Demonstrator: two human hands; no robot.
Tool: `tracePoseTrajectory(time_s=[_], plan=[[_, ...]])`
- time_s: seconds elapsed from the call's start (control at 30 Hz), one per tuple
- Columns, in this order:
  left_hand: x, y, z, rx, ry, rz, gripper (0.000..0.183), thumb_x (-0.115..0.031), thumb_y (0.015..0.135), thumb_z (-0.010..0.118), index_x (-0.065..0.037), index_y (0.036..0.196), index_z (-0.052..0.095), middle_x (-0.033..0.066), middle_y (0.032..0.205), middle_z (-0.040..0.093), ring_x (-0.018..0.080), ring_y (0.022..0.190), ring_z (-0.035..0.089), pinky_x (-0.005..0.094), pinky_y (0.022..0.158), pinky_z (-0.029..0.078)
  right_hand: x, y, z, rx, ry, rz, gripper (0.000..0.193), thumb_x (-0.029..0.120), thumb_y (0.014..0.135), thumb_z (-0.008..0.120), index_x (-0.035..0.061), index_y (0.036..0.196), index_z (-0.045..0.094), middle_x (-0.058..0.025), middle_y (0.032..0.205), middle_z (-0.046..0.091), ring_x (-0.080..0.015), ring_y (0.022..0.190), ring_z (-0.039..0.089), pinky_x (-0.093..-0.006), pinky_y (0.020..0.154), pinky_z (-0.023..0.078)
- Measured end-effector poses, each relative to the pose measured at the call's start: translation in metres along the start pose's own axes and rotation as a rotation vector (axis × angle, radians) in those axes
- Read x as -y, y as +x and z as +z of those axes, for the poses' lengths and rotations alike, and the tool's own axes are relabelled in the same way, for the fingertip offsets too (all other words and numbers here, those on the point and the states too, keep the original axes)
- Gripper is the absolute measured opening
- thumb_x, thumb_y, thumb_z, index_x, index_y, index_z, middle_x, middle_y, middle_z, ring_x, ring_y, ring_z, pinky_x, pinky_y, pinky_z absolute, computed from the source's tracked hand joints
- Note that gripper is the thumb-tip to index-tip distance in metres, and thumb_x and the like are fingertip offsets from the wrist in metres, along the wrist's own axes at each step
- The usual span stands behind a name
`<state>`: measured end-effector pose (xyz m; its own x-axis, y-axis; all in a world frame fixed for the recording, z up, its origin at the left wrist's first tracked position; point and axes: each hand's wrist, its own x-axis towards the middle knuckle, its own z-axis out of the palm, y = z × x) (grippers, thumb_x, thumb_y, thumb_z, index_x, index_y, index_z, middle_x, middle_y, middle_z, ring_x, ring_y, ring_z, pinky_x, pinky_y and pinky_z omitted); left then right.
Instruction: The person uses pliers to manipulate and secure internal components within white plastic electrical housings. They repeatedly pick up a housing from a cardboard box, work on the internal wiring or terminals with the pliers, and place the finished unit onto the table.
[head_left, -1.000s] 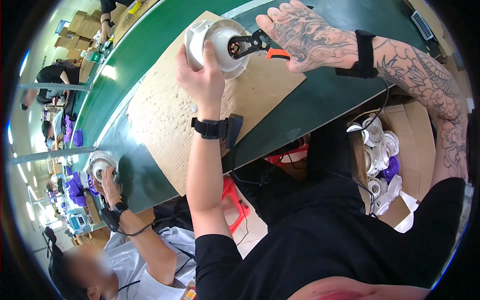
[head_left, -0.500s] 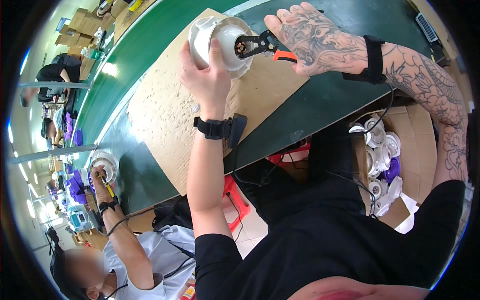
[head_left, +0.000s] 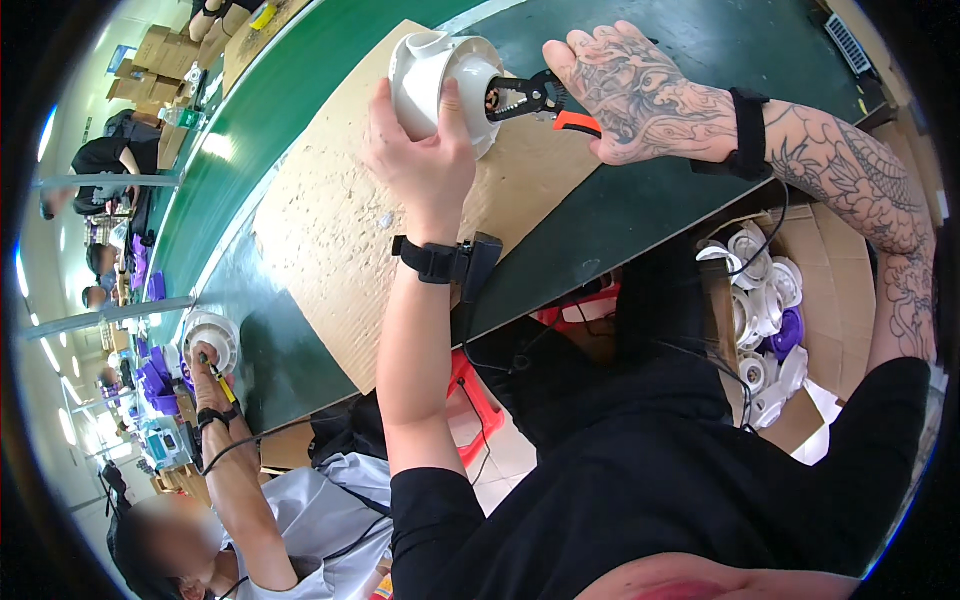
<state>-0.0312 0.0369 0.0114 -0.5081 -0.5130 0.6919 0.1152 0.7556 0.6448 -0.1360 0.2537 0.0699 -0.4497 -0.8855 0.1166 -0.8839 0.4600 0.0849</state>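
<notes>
My left hand is closed round a white round plastic housing, thumb and fingers on either side of its wall. The housing lies on its side over a cardboard sheet, its narrower end facing right. Wrapped round the orange handles of black-jawed wire stripper pliers is my right hand. The jaws reach into the opening of the housing, where a copper-coloured part shows. What the jaw tips touch inside is hidden.
The cardboard lies on a dark green table. At lower right, a cardboard box holds several white housings and a purple one. A co-worker's hand holds a tool at another white housing. A red stool stands below.
Both my hands, the housing and the pliers have shifted slightly right and down together. The jaws are still in the opening.
</notes>
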Motion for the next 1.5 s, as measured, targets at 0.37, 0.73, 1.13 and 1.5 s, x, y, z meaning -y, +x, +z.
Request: tracePoseTrajectory(time_s=[0.37,0.73,1.13,1.5], plan=[[0.0,-0.002,-0.002,-0.002,-0.001,-0.018,0.063,-0.034,0.086,0.083,0.013,0.122,0.062,0.0279,0.102,0.072,0.0412,0.094,0.072,0.0472,0.084,0.055,0.005,-0.004,-0.005,-0.042,-0.008,-0.014,0.08,0.016,0.054,0.082,0.0017,0.125,0.047,-0.0153,0.107,0.054,-0.0336,0.102,0.056,-0.0419,0.092,0.04],[0.0,-0.002,0.001,0.007,0.044,0.023,0.061,-0.04,0.091,0.081,0.007,0.126,0.064,0.0199,0.101,0.076,0.0256,0.088,0.075,0.0355,0.078,0.059,0.002,-0.006,0.001,-0.072,0.022,-0.012,0.078,0.016,0.055,0.081,0.0007,0.123,0.048,-0.0153,0.104,0.056,-0.0337,0.1,0.058,-0.0417,0.09,0.042],[-0.007,-0.003,0.006,-0.038,-0.004,0.014,0.061,-0.033,0.084,0.085,0.012,0.119,0.064,0.0231,0.088,0.073,0.0344,0.075,0.074,0.0409,0.071,0.058,-0.004,-0.005,0.009,0.013,0.054,0.011,0.075,0.017,0.057,0.081,0.0004,0.121,0.047,-0.016,0.101,0.056,-0.0348,0.098,0.059,-0.0428,0.089,0.042],[-0.012,-0.007,0.005,0.001,0.078,0.048,0.068,-0.042,0.089,0.083,0.012,0.126,0.062,0.0207,0.094,0.075,0.0236,0.08,0.075,0.0332,0.074,0.059,-0.007,-0.007,0.01,0.039,0.073,0.027,0.072,0.018,0.057,0.083,0.0002,0.118,0.048,-0.0169,0.101,0.058,-0.0356,0.097,0.061,-0.0435,0.089,0.044]])
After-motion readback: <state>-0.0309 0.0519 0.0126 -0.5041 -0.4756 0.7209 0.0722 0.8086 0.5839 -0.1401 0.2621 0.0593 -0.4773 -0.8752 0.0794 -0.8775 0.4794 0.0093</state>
